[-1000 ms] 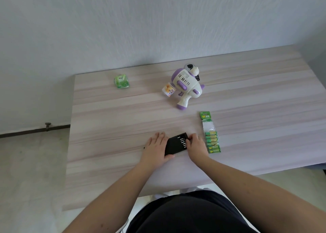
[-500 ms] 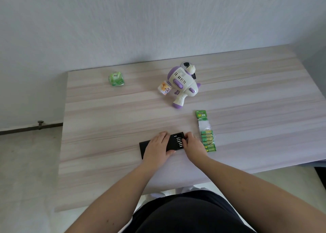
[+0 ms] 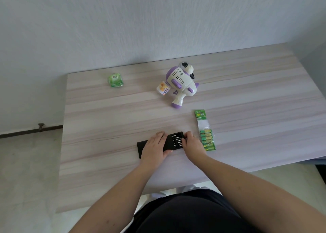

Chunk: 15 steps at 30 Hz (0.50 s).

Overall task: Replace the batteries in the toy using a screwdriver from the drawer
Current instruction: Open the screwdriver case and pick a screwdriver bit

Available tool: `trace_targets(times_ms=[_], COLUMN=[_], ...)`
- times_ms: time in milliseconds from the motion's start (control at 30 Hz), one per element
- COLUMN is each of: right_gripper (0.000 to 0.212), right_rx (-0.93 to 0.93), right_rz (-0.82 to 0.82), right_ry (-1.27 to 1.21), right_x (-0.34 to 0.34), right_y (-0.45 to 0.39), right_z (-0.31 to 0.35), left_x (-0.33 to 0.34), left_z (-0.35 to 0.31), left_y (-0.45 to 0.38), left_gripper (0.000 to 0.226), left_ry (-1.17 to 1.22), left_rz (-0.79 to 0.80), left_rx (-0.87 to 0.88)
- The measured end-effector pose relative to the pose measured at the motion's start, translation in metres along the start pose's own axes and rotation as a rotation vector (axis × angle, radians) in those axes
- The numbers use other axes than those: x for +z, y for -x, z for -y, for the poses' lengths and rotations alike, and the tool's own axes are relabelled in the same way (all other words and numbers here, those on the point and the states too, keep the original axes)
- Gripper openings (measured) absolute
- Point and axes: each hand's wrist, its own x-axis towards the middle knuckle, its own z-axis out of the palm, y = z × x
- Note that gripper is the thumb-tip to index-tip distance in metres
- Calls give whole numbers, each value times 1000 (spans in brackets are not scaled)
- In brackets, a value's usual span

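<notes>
Sliding open one black screwdriver case (image 3: pixel 173 141) near the table's (image 3: pixel 105 162) front edge. My left hand (image 3: pixel 155 148) lies flat on its sleeve, fingers straight, pressing down. My right hand (image 3: pixel 191 144) has its fingers curled on the tray's right end, gripping it. The exposed tray shows about seven bits in a row. One green battery pack (image 3: pixel 205 132) lies just right of my right hand, four or five cells visible. One white-and-purple toy (image 3: pixel 180 84) lies further back, well apart. One small green packet (image 3: pixel 115 79) sits at far left.
</notes>
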Motion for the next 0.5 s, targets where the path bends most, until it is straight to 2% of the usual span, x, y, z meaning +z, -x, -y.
trace_targets(times_ms=[367,500], right_gripper=[19,19], right_rx=[-8,-8], right_rz=[3,-10], right_ry=[-5,4], right_x=[1,1], right_y=[0,-1], right_z=[-1,-2], left_x=[-6,-7], left_z=[15,38], left_y=[11,22], left_gripper=[70,82], left_ry=[-18,-27], left_rz=[23,65], left_rx=[-18,-17])
